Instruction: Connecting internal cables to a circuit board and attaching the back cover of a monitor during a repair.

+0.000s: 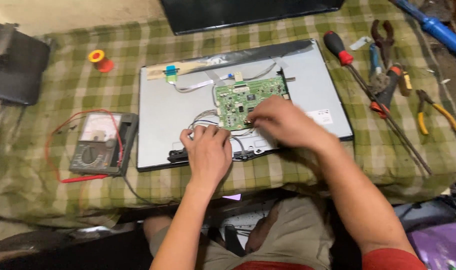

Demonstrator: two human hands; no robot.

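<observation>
A grey flat display panel lies back-up on a green checked cloth. A green circuit board is fixed near its middle, with flat ribbon cables and thin wires running from it. My left hand rests on the panel just below the board, fingers curled over a bundle of thin wires. My right hand reaches across the board's lower right corner, fingertips pinched at the board's edge. What the fingertips pinch is hidden.
An analog multimeter with red leads sits left of the panel. A solder spool lies farther back left. Screwdrivers, pliers and cutters lie on the right. A black panel lies behind.
</observation>
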